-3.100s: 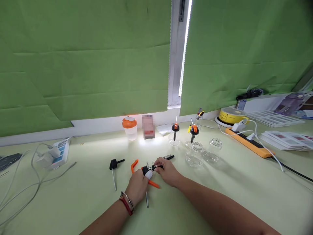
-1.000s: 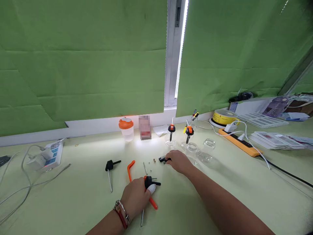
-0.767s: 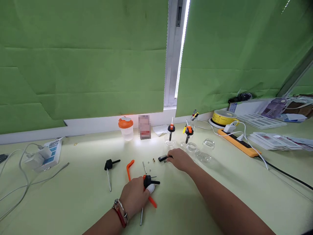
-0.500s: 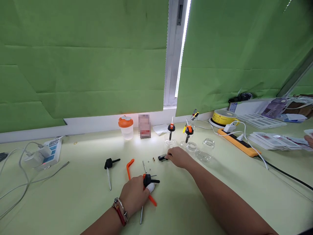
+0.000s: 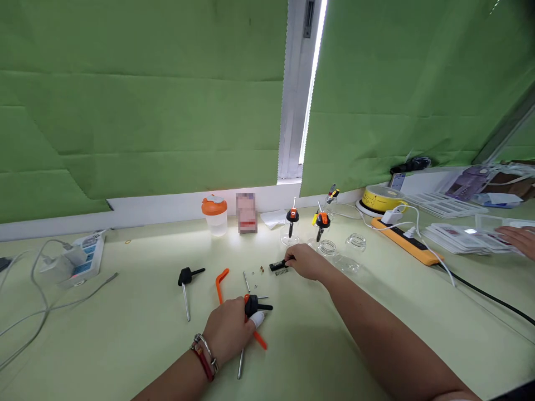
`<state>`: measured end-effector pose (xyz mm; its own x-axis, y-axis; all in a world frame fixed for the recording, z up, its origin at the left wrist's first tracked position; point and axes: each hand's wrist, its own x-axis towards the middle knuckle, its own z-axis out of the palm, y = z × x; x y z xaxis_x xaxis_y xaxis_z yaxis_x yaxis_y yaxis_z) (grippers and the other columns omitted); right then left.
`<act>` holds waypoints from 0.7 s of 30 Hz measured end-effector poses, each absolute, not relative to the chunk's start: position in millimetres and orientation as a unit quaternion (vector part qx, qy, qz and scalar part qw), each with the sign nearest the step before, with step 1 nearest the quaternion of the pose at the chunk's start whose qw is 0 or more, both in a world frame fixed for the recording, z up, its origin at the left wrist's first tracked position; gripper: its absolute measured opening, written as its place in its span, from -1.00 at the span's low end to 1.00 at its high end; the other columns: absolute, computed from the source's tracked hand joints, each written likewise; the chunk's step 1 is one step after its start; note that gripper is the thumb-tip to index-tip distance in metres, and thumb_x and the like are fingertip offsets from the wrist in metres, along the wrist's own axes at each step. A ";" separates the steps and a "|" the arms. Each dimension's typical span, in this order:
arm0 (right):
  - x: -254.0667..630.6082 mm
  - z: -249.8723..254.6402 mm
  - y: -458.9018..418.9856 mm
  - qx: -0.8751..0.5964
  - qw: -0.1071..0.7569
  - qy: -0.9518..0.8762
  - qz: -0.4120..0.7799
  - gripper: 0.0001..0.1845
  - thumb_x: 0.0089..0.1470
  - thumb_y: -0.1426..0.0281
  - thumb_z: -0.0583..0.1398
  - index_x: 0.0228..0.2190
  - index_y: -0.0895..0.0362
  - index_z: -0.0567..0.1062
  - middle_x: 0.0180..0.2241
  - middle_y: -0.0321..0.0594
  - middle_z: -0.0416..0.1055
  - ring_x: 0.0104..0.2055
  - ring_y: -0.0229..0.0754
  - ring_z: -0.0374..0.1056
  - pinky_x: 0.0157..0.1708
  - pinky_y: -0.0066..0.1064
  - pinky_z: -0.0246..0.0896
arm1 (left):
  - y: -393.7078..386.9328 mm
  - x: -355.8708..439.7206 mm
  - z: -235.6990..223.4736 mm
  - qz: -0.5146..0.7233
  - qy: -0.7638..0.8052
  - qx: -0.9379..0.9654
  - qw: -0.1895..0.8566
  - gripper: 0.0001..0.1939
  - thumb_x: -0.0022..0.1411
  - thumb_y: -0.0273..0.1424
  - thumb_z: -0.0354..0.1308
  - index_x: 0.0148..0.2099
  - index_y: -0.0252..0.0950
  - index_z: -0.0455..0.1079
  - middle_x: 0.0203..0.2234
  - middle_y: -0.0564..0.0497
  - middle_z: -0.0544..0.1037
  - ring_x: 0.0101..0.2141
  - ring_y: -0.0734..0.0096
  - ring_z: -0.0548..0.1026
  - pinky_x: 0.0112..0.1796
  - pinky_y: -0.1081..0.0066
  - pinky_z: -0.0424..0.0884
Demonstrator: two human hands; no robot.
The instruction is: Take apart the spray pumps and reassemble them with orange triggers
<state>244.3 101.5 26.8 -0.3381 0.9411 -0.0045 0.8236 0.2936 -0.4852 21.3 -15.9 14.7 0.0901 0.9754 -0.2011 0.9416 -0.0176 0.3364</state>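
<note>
My left hand [image 5: 234, 324], one finger wrapped in white, is closed around a black-headed piece [image 5: 252, 306] with a short side arm. A metal rod [image 5: 241, 365] comes out below the hand, and an orange strip [image 5: 259, 340] shows beside it. Farther out, my right hand [image 5: 304, 260] pinches the end of a small black ribbed part [image 5: 276, 266] low over the table. Just below that lies a loose coil spring [image 5: 282, 273]. Between the hands are a thin metal pin [image 5: 246, 281], several tiny beads [image 5: 262, 269] and a bent orange lever [image 5: 221, 285].
Left lies another black-headed rod [image 5: 185, 277]. An orange-lidded cup [image 5: 215, 216] and two glass jars with black-and-orange tops [image 5: 291, 225] stand behind. Open glass jars [image 5: 348, 264], an orange power strip [image 5: 405, 241] and another person's hand [image 5: 520, 239] are right; cables [image 5: 45, 301] trail left.
My right hand has shifted slightly, and the coil spring beneath it shows more fully. My left hand stays put. The other person's hand has come farther into view over the stacked cards.
</note>
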 end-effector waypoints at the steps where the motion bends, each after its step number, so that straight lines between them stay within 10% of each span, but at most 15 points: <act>1: 244.0 26.2 101.2 -0.557 0.140 -0.792 0.208 -0.91 -0.04 0.46 0.16 -0.48 0.13 0.50 -0.39 -0.22 0.46 -0.38 -0.22 0.32 -0.45 -0.46 0.09 | -16.1 21.7 15.3 0.040 0.672 0.715 0.187 -0.59 0.12 0.01 -0.12 -0.39 -0.22 0.27 -0.44 -0.03 0.50 -0.46 0.25 0.46 -0.53 0.40 0.20; 21: 239.9 -11.1 81.5 -0.515 0.175 -0.798 0.259 -0.90 -0.09 0.52 0.12 -0.46 0.15 0.42 -0.40 -0.25 0.40 -0.41 -0.28 0.25 -0.47 -0.50 0.06 | -18.5 21.4 21.8 0.011 0.667 0.729 0.157 -0.55 0.17 0.00 -0.18 -0.30 -0.26 0.30 -0.44 -0.08 0.50 -0.42 0.17 0.48 -0.49 0.33 0.26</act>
<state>239.9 81.5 -11.1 -0.4096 0.9122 0.0118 0.7312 0.3360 -0.5937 21.4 -18.5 21.8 0.1110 0.9749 -0.1931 0.9681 -0.0622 0.2428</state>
